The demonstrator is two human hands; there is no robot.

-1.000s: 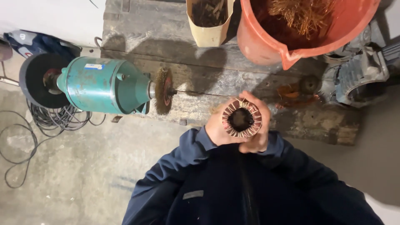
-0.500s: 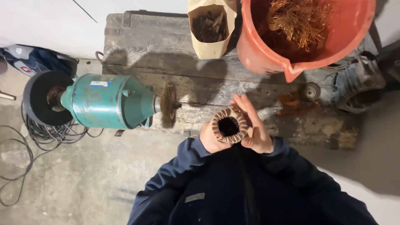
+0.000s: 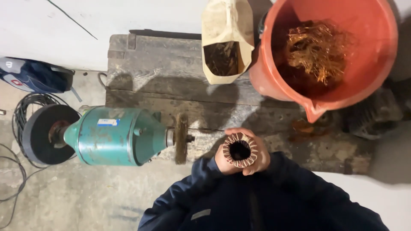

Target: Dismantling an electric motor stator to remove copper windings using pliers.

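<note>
Close against the person's chest, both hands grasp a short cylindrical motor stator core, its open end turned up to the camera. The core shows a dark round bore in the middle, ringed by a band of brown metal cut by pale, evenly spaced radial slot linings, so the top face looks striped like spokes. The left hand wraps the core's left side and the right hand curls around its right and far side, fingers clenched on the outer wall; the lower part of the core is hidden by the hands. Dark blue sleeves run down from both wrists.

The core is held just off the near edge of a worn grey wooden bench, about midway along it. Near the bench's near left corner sits a teal-green bench grinder motor, with a rusty wire brush wheel on its right shaft, near the left hand but apart from it, and a black grinding disc on its left shaft. At the far edge stands a beige sack with an open top, and just right of it an orange plastic bucket holding tangled copper wire. Black cable lies coiled on the concrete floor at the left.
</note>
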